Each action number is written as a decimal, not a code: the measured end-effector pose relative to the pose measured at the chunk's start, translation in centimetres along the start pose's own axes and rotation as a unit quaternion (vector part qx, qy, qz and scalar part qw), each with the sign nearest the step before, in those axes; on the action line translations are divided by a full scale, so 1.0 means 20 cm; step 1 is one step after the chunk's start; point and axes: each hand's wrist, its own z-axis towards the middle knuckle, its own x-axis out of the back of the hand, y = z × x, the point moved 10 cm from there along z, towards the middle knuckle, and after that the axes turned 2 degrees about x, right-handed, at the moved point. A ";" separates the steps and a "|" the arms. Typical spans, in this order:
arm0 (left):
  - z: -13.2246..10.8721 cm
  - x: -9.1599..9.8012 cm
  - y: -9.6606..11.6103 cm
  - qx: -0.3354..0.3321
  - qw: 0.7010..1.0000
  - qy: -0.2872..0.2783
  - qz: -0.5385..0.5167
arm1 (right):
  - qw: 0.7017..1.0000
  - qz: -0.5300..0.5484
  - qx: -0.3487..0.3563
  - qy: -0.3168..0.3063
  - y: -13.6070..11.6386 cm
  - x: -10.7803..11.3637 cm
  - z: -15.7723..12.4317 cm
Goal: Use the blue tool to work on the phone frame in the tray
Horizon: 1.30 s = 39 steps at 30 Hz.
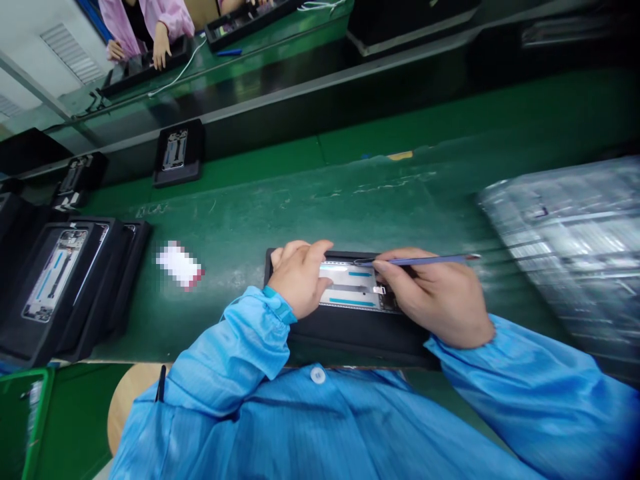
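A black foam tray (360,333) lies on the green table in front of me, holding a silver phone frame (347,293) with blue strips. My left hand (300,277) rests over the left end of the tray, fingers bent over the frame, its thumb on the silver surface. Between the thumb and fingers of my right hand (435,290) is a thin purple tool (435,261), lying nearly level. Its pointed metal end reaches the frame's upper edge. The right palm covers the frame's right end.
Stacked black trays with phone frames (55,273) stand at the left, another tray (179,153) beyond. Blurred clear plastic trays (575,247) fill the right side. A pixelated white item (180,265) lies left of me. Across the bench, a person in pink (145,27) works.
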 end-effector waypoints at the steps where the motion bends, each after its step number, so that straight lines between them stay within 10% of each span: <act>1: 0.00 0.00 0.00 -0.001 1.000 0.000 0.002 | 1.000 0.001 -0.001 -0.001 0.00 0.00 0.00; 20: 0.00 -0.01 0.00 -0.020 1.000 0.016 0.011 | 0.987 -0.037 0.146 0.048 -0.09 -0.02 -0.04; 39: 0.00 -0.01 0.01 -0.026 0.999 0.020 0.010 | 0.992 -0.039 0.109 0.052 -0.07 0.00 -0.03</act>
